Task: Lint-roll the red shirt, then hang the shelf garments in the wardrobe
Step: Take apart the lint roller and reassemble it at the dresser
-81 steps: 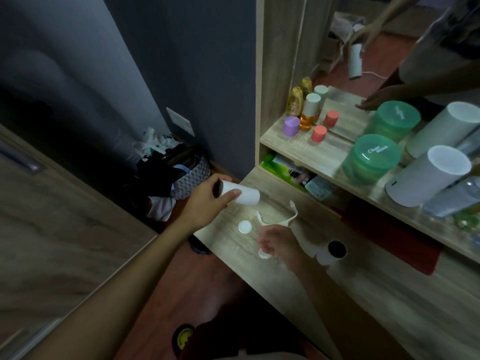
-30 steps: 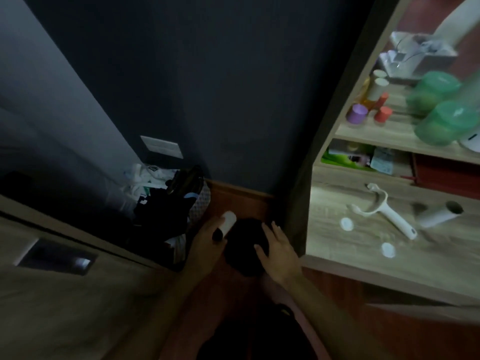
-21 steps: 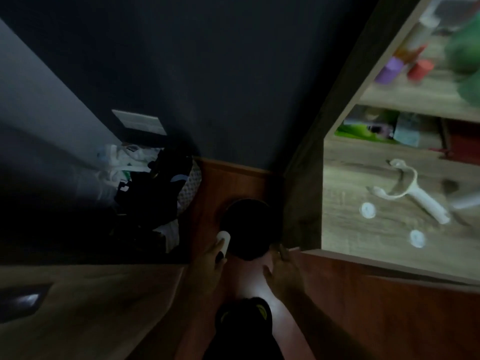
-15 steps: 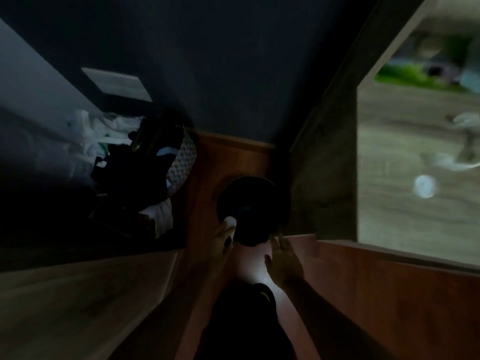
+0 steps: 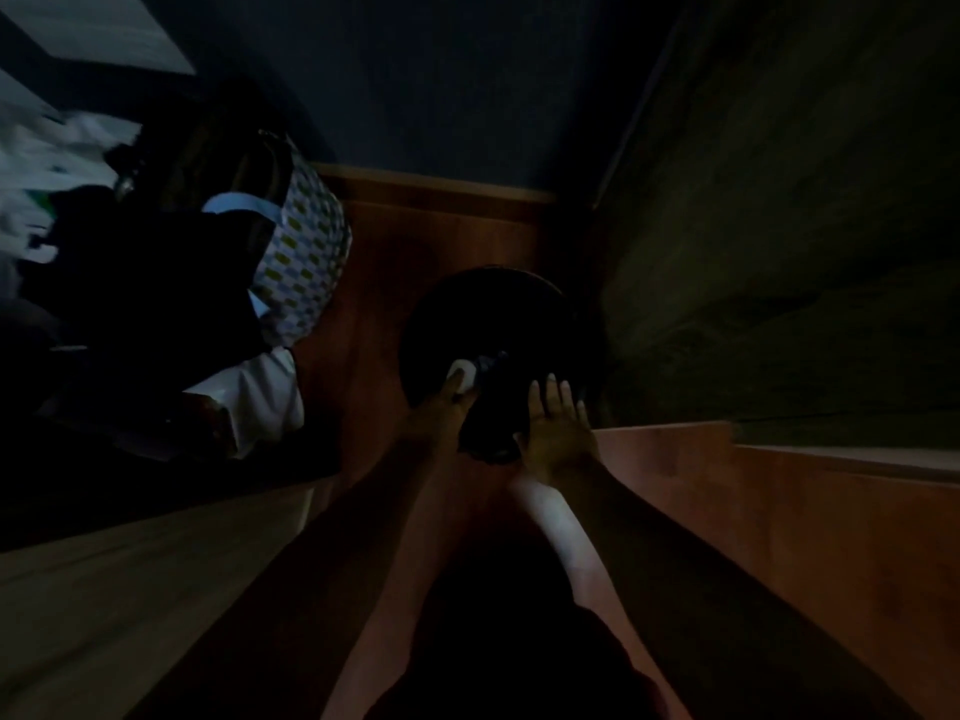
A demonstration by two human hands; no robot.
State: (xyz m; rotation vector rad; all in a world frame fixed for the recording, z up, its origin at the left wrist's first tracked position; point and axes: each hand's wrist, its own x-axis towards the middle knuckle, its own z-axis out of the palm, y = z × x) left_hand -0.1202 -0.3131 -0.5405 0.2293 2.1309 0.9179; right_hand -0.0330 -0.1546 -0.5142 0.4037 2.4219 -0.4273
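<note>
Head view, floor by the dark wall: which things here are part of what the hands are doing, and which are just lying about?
In use:
- white roll, held in the left hand
- round black bin on the floor
- right hand, open at the bin's rim

Lying about:
- patterned bag
- dark and white clothes piled beside it

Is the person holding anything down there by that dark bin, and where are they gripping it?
The left hand grips a small white tube by its near end, over the dark round bin. The right hand holds nothing; its fingers are spread at the bin.
</note>
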